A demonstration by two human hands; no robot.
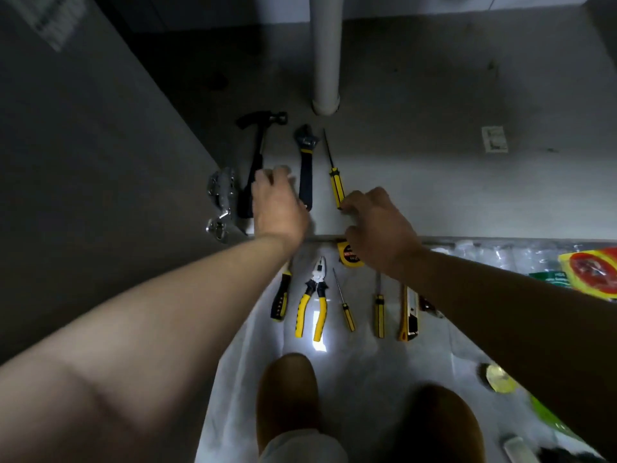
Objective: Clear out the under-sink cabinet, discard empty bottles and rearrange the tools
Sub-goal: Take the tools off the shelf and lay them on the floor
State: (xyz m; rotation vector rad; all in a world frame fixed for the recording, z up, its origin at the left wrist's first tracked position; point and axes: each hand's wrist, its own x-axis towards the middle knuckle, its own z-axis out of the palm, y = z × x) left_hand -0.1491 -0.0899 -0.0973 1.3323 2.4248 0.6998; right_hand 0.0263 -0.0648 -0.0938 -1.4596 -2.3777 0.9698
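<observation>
You are lining tools up before the drainpipe (pixel 325 55): right hand (pixel 377 225) pinches the screwdriver (pixel 335 177), left hand (pixel 278 202) hovers spread; next, straighten it beside the wrench (pixel 305 162).

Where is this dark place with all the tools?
Probably inside a cabinet under a sink: a white drain pipe comes down onto the cabinet floor, and a metal door hinge sits on the open door at left.

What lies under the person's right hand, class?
Under the right hand, a yellow tape measure partly shows. The hand covers the rest, and the yellow screwdriver's handle end.
</observation>
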